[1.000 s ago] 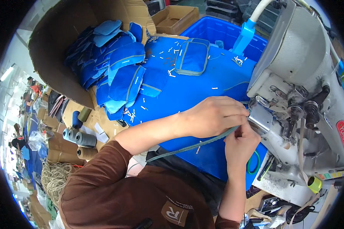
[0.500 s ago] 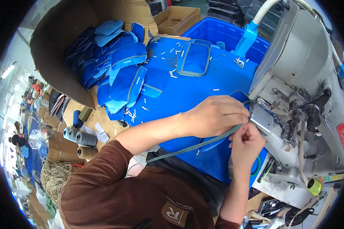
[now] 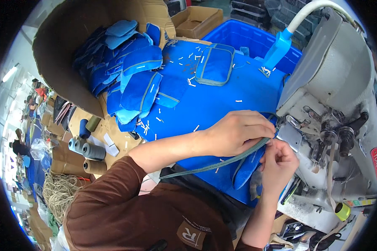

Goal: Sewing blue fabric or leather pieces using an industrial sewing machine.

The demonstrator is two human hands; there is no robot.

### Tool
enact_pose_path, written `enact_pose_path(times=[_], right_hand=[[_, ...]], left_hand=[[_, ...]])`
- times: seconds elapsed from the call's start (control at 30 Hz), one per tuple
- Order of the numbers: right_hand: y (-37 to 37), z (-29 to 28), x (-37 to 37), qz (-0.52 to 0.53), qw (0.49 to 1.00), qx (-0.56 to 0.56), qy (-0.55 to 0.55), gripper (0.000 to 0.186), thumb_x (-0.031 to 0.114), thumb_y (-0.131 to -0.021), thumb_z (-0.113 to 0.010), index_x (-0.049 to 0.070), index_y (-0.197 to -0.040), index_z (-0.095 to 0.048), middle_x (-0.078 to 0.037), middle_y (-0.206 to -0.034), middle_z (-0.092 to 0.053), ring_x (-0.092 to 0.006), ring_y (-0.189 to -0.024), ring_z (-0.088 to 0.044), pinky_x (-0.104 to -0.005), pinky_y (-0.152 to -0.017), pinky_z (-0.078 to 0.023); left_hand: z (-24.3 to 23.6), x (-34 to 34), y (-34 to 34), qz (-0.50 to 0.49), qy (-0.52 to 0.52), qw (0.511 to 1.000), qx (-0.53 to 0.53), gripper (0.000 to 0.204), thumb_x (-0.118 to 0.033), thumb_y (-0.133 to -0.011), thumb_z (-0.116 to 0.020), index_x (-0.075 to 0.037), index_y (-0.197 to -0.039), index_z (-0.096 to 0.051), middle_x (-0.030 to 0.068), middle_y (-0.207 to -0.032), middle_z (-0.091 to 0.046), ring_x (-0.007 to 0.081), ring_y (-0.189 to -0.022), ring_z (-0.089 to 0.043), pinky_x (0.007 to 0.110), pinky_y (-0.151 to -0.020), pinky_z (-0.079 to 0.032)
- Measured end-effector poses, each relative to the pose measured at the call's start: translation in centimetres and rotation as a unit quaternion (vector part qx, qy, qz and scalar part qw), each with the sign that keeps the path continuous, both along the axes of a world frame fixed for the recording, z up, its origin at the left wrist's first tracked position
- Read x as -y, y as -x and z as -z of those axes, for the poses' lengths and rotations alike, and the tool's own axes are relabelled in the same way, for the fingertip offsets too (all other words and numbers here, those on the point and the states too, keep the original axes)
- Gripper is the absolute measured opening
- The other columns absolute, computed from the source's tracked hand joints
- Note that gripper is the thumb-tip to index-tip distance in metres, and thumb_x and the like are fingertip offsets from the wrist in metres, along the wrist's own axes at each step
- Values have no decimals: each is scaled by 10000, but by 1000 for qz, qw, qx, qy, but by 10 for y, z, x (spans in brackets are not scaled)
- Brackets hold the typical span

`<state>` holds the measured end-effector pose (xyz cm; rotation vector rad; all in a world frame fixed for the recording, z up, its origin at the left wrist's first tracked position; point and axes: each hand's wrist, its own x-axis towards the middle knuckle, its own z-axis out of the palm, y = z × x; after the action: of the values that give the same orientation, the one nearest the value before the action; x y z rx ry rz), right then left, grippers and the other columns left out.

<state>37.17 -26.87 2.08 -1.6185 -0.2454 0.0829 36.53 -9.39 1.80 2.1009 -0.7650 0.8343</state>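
Note:
My left hand [image 3: 244, 133] is closed, its fingertips pressed on a long grey-green strip [image 3: 205, 167] that looks like zipper tape. The strip's free end trails left across my lap. My right hand [image 3: 280, 164] pinches at the strip from the near side, beside the left fingertips. Below the strip, a curved blue fabric piece [image 3: 246, 172] hangs between my hands, partly hidden by them. Both hands are beside the metal plate [image 3: 290, 137] of a grey sewing machine [image 3: 322, 71]. The exact grip points are covered by my fingers.
A finished-looking blue pouch [image 3: 215, 65] with grey edging lies on the blue table [image 3: 222, 98], among white scraps. Blue fabric pieces [image 3: 140, 90] are heaped in a cardboard box [image 3: 50, 62] at left. Thread cones [image 3: 93, 151] stand nearby. Behind is a blue crate [image 3: 255, 35].
My right hand has shifted slightly right and down, and my left hand slightly down. More of the blue fabric piece shows below the strip. The whole view has tilted a little.

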Motion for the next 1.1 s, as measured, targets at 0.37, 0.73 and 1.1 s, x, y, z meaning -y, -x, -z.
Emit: enact_pose_path(times=[0.37, 0.73, 1.1], right_hand=[[10, 8, -4, -21, 988, 100, 111, 164, 21, -931, -662, -10, -781, -604, 43, -636, -567, 3, -556, -488, -193, -488, -382], [1, 13, 4, 3, 996, 87, 14, 78, 25, -963, -642, -14, -900, -666, 64, -673, -585, 20, -587, -445, -171, -512, -302], [-3, 10, 9, -55, 996, -9, -72, 188, -25, -979, -591, -31, -1147, -676, -2, -848, -689, -14, -711, -583, -145, -584, -384]], left_hand=[[0, 0, 3, 14, 20, 999, -26, 320, -11, -771, -739, -46, -1082, -673, 98, -1153, -701, 305, -1027, -686, 388, -842, -567], [-4, 5, 12, -3, -47, 999, 8, 331, -11, -758, -736, -54, -1081, -677, 103, -1171, -682, 302, -1055, -672, 395, -865, -554], [-6, 4, 16, -10, -72, 997, 12, 341, -49, -761, -736, -49, -1093, -656, 107, -1173, -668, 312, -1051, -658, 418, -883, -536]])
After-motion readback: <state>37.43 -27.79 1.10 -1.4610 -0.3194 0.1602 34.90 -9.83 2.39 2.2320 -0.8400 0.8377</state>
